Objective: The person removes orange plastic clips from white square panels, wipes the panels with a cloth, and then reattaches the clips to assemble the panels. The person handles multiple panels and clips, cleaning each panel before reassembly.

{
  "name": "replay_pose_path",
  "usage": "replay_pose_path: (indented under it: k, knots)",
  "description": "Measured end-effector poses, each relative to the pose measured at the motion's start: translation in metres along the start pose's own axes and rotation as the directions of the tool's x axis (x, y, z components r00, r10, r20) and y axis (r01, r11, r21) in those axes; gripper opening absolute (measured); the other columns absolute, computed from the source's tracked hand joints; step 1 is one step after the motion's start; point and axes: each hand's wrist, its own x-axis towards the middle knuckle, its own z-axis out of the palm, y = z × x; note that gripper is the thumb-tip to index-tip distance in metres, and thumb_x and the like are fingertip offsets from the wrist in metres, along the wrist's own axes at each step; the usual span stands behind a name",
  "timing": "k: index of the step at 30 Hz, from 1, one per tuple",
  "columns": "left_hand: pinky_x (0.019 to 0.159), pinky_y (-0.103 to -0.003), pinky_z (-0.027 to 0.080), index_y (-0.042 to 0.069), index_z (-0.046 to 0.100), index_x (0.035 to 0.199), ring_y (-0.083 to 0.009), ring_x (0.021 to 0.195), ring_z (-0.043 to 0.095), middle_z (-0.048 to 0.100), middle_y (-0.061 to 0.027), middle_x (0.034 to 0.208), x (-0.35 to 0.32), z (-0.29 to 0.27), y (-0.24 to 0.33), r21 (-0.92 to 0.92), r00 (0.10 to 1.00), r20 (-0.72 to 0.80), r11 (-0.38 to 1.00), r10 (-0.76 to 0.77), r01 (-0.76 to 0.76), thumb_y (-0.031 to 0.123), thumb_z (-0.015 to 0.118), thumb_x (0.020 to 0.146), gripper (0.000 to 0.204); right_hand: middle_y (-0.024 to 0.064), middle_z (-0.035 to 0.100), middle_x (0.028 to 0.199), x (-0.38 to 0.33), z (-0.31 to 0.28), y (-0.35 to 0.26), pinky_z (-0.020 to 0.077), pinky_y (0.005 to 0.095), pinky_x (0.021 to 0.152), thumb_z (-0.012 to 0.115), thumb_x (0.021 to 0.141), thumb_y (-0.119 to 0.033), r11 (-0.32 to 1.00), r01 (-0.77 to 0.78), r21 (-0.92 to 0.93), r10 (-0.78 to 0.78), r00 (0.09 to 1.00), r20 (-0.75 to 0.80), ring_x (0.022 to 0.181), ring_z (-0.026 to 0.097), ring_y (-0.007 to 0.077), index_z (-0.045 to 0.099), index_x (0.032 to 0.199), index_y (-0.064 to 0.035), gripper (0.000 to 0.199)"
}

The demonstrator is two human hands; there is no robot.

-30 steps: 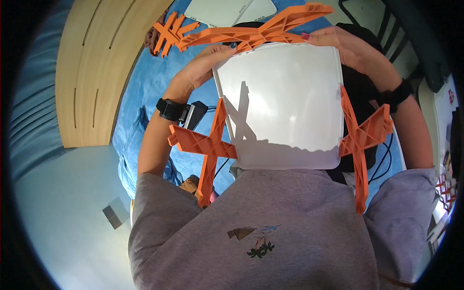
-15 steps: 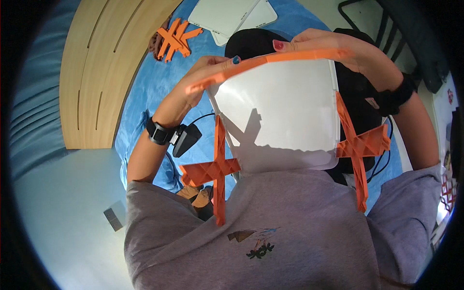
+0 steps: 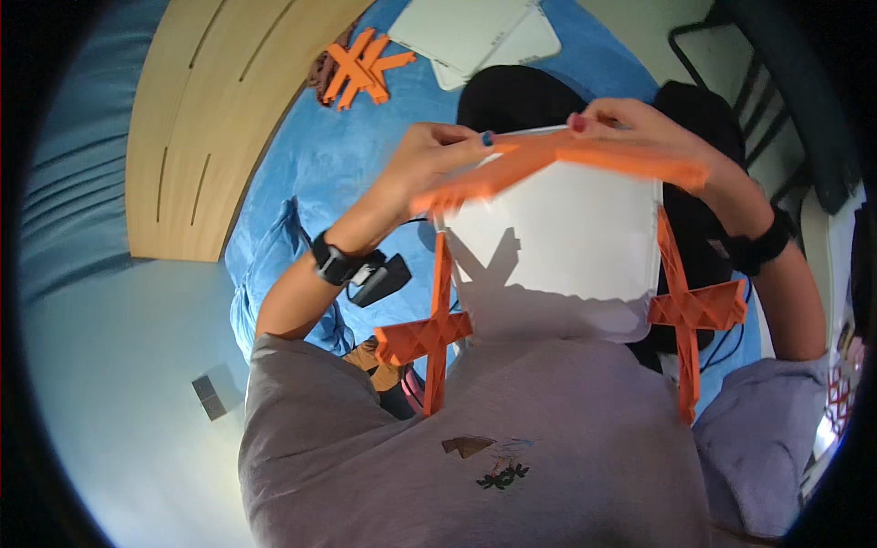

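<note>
Left hand (image 3: 434, 163) and right hand (image 3: 644, 132), upper centre of the frame, pinch a blurred orange brace (image 3: 534, 157) at the upper edge of the central white panel (image 3: 566, 242); orange crosspieces (image 3: 435, 331) flank the panel at left and right.

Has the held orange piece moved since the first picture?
Yes: the held orange piece has shifted lower in view, judged against the loose orange pieces.

Orange piece (image 3: 534, 153) in both hands (image 3: 431, 157) (image 3: 644, 132)

Three orange crosspieces (image 3: 697, 308) edge one of three white panels (image 3: 566, 247) (the heaped pieces (image 3: 361, 70) overlap uncountably).
</note>
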Motion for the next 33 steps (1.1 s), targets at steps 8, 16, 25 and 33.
replay_pose_path:
  k: [8,16,25,33]
  knots:
    - [0.069,-0.027,0.047,-0.003,0.064,0.095,-0.0131,0.075,0.062,0.067,-0.0102,0.079,0.065,-0.060,-0.076,0.321,0.956,-0.005,0.906,0.295,-0.277,0.010,0.054,0.085,0.019,0.0045,0.057,0.109,-0.002,-0.035,0.005,0.0363,0.0291,0.093,0.051,0.089,-0.043,0.949,-0.305,0.077,0.310,0.950,-0.048,0.110,0.048,0.0170,0.052,0.122,-0.0088,0.048]
    - [0.076,-0.039,0.049,0.003,0.055,0.113,-0.0304,0.092,0.063,0.065,-0.0156,0.098,0.153,-0.251,-0.204,0.711,0.575,-0.641,0.675,0.509,0.195,0.015,0.066,0.077,0.040,0.0033,0.061,0.083,-0.088,-0.085,0.062,0.0456,0.0210,0.062,0.054,0.088,-0.045,0.878,-0.422,0.228,0.477,0.722,-0.502,0.072,0.058,0.0096,0.059,0.102,-0.0061,0.042]
    - [0.080,-0.037,0.047,0.003,0.051,0.114,-0.0262,0.096,0.061,0.061,-0.0135,0.107,0.205,-0.379,-0.323,0.903,0.891,-0.309,0.398,0.334,0.163,0.034,0.071,0.075,0.054,0.0032,0.056,0.063,-0.149,0.030,-0.081,0.0393,0.0195,0.047,0.078,0.062,-0.025,0.830,-0.543,0.130,0.551,0.762,-0.341,0.050,0.052,0.0098,0.048,0.120,-0.0001,0.070]
    - [0.073,-0.039,0.049,-0.001,0.063,0.100,-0.0307,0.084,0.065,0.067,-0.0155,0.090,0.214,-0.408,-0.340,0.619,0.798,-0.598,0.677,0.076,0.399,0.042,0.064,0.073,0.051,0.0020,0.055,0.062,-0.136,0.034,-0.077,0.0359,0.0181,0.048,0.060,0.075,-0.003,0.864,-0.501,-0.056,0.414,0.769,-0.486,0.047,0.047,0.0057,0.053,0.108,-0.0022,0.033]
